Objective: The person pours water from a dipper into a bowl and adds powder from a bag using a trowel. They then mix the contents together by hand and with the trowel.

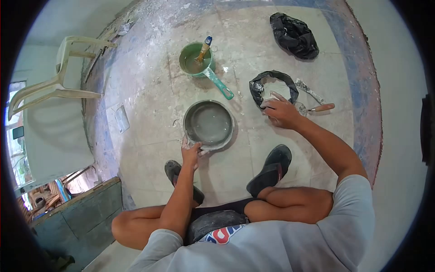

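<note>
My left hand (190, 153) grips the near rim of a round grey bowl (186, 119) on the tiled floor, with the thumb over the edge. The bowl's inside is coated grey and wet-looking. My right hand (282, 111) is at the near edge of an open black plastic bag (290, 82) with white powder in it. Its fingers are apart and whitened with powder, and I see nothing held in them. Right beside that hand lies a trowel with a wooden handle (322, 108). A powder-crusted putty knife (310, 91) lies just beyond it.
A green dipper (220, 84) holds liquid and a paintbrush (205, 49), beyond the bowl. Another black plastic bag (294, 37) lies at the far right. To the left stands a white plastic chair (59, 86). My slippered feet (271, 168) are near the bowl; a wall (398, 90) runs along the right.
</note>
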Motion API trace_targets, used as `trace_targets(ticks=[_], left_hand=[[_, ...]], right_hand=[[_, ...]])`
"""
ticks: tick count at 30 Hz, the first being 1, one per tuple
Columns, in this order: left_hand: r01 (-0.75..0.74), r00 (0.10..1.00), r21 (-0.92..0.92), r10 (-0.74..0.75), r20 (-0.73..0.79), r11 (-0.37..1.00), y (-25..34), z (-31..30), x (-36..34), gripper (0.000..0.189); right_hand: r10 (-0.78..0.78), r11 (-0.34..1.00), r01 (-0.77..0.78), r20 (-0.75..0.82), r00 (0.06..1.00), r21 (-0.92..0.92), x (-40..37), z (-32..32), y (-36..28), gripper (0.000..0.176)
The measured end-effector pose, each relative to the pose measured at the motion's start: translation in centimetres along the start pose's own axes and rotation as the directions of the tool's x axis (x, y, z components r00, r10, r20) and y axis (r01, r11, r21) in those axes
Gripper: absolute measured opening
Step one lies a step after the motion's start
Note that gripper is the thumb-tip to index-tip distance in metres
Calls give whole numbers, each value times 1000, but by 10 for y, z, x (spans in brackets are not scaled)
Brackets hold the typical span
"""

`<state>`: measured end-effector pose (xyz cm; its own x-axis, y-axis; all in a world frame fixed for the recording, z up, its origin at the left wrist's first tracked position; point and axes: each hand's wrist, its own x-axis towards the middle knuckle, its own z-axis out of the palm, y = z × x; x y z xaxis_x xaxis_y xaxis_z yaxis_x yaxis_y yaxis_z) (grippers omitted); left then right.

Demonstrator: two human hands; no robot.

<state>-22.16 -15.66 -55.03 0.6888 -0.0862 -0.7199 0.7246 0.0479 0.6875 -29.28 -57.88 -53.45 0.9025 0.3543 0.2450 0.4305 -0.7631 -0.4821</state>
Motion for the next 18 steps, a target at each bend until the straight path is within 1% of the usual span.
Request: trace_targets(ticks=[2,4,8,10,12,13,15,16,18], left_hand=[[-18,1000,0,18,16,1000,-5,1,11,80],[-23,1000,-28,23,10,999,3,15,10,81],[-55,998,-16,55,14,998,10,29,8,80],[-65,997,-44,66,30,997,11,31,5,79],[-51,997,-10,51,52,999,11,30,2,78],[-53,997,-12,53,50,999,11,28,1,78],[-81,996,-1,81,33,997,7,25,0,77],[-80,996,-2,80,30,997,4,23,-2,77],[-27,1000,30,26,7,999,2,17,-3,78]], right_hand=[[8,1000,-9,-6,1000,-28,-3,-1,-1,24],[30,999,-30,13,999,-10,-6,-4,-2,24],[53,998,-52,28,998,-36,-12,-5,-1,26],[35,999,-35,9,999,-35,-14,-6,0,26],[81,997,-80,46,996,-24,-16,-9,-2,21],[69,997,-68,20,997,-25,-15,-8,-2,20],[83,996,-82,38,996,-32,-15,-7,-4,20],[99,994,-96,56,994,-41,-15,-8,-6,20],[86,996,-85,50,995,-23,-12,-7,-7,19]])
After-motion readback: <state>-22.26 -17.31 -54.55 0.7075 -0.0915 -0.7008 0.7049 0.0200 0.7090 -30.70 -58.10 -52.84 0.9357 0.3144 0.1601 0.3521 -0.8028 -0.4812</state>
